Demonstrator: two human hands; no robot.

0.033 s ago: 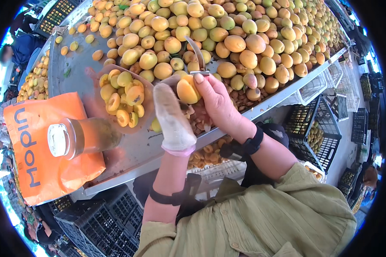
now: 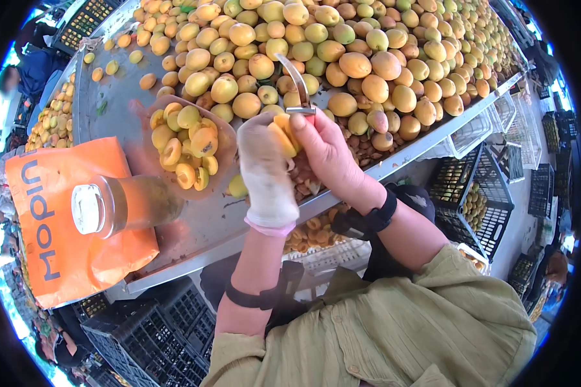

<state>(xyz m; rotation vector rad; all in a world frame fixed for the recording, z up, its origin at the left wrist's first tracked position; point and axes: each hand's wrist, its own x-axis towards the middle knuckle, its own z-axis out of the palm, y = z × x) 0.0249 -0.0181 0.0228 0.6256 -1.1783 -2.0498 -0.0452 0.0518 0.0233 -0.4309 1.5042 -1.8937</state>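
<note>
Curled around an apricot (image 2: 282,137) is my left hand (image 2: 262,169), in a whitish glove and partly blurred. The fruit shows yellow with a dark gap down it, as if cut. My right hand (image 2: 328,155), bare, grips a small curved knife (image 2: 296,79) with its blade pointing up and away; most of its handle is hidden in my fingers. The right thumb lies close against the apricot. Just left of my hands, a pinkish shallow dish (image 2: 221,122) holds several apricots, some of them cut halves. Beyond my hands, whole apricots (image 2: 374,88) form a big heap.
A metal table (image 2: 126,97) carries the heap, its raised edge (image 2: 394,169) running below my forearms. At left lie an orange bag (image 2: 48,193) and a lidded jar (image 2: 113,208) of liquid. Black crates (image 2: 145,338) stand below, and another crate (image 2: 497,213) sits at right.
My gloved left hand has turned slightly, and the apricot in it shows less of its face with a dark gap visible. The right hand and knife have barely moved.
</note>
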